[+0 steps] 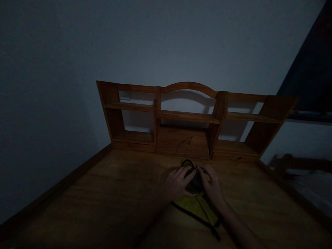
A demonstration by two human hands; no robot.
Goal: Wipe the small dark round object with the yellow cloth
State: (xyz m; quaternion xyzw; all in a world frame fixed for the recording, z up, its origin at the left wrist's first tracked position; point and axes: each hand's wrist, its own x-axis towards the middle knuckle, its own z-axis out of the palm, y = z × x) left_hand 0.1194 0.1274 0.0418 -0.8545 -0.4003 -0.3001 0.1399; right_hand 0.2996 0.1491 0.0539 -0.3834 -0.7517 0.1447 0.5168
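A yellow-green cloth item [197, 208] with black edging, like a small bag, lies on the wooden desk. A black loop [187, 161] stands up at its far end, and a black strap end trails toward me. My left hand [178, 181] curls over its dark upper part from the left, thumb and fingers closed on it. From the right, my right hand [212, 182] grips the same part, its fingertips pinched close to the left ones. Between the hands a dark section [196, 183] shows, too dim to make out. The fingers hide part of the upper edge.
A wooden shelf unit [189, 117] stands along the back of the desk [124, 180] against a pale wall [145, 45]. Raised edges [62, 183] border the desk's sides. A wall socket [125, 95] shows behind the left shelf. At right is a dark window [311, 72].
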